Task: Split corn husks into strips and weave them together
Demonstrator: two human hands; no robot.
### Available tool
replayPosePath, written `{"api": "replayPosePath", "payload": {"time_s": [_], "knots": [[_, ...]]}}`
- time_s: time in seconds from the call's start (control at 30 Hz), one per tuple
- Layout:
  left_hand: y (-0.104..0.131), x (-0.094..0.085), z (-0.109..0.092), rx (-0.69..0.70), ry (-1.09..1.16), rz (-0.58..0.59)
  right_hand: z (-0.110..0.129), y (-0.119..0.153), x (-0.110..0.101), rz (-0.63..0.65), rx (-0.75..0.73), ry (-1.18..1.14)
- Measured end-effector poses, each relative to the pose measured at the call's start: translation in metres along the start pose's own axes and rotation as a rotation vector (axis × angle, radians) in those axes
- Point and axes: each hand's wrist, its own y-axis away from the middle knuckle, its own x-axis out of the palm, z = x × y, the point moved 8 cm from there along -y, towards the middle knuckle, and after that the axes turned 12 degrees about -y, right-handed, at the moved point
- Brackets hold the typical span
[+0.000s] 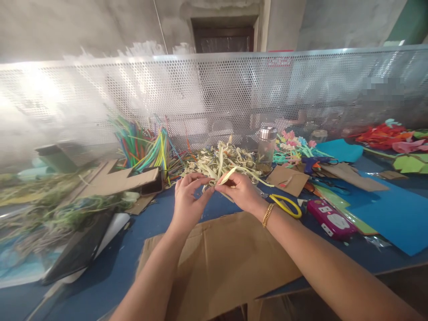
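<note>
A pale yellow leaf-like strip (228,174) is pinched between the thumb and fingers of my right hand (242,191), its long narrow tail trailing off to the right. My left hand (191,196) meets it fingertip to fingertip, its thumb and forefinger closed on the near end of the same strip. The exact spot between the fingertips is small and partly hidden. Just beyond both hands lies a tangled pile of similar cream and pale green strips (203,161). Beneath my wrists a brown cardboard sheet (230,254) lies flat on the blue table (133,240).
Yellow-handled scissors (286,206) and a purple device (331,219) lie on the right, near blue sheets (397,209). A glass jar (266,147) stands behind. Colourful pipe-cleaner-like stems (143,147), cut cardboard (113,183) and greenish fibres (80,218) crowd the left. Perforated metal mesh (220,93) borders the back.
</note>
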Motion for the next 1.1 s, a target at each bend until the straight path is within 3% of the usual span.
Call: {"api": "replayPosePath", "payload": {"time_s": [0.13, 0.33, 0.63, 0.73, 0.83, 0.9, 0.97, 1.03, 1.1], "knots": [[0.005, 0.008, 0.010, -0.170, 0.250, -0.005, 0.012, 0.001, 0.000, -0.013, -0.081, 0.035], [0.012, 0.026, 0.009, -0.339, 0.600, 0.125, -0.009, 0.003, 0.004, -0.054, 0.034, -0.192], [0.008, 0.022, 0.000, -0.182, 0.574, 0.051, -0.035, 0.010, 0.016, -0.223, 0.260, -0.584], [0.009, 0.023, 0.000, -0.217, 0.587, 0.048, -0.042, 0.013, 0.019, -0.280, 0.340, -0.676], [0.010, 0.027, 0.008, -0.346, 0.691, 0.078, -0.047, 0.016, 0.022, -0.260, 0.424, -0.691], [0.012, 0.031, 0.017, -0.453, 0.807, 0.087, -0.045, 0.016, 0.019, -0.217, 0.439, -0.591], [0.014, 0.034, 0.028, -0.569, 0.920, 0.065, -0.031, 0.012, 0.003, -0.212, 0.323, -0.302], [0.016, 0.036, 0.037, -0.665, 0.995, 0.046, 0.001, 0.008, -0.013, -0.214, 0.061, 0.139], [0.018, 0.039, 0.040, -0.721, 1.038, 0.060, 0.034, 0.008, -0.009, -0.123, -0.240, 0.555]]}}
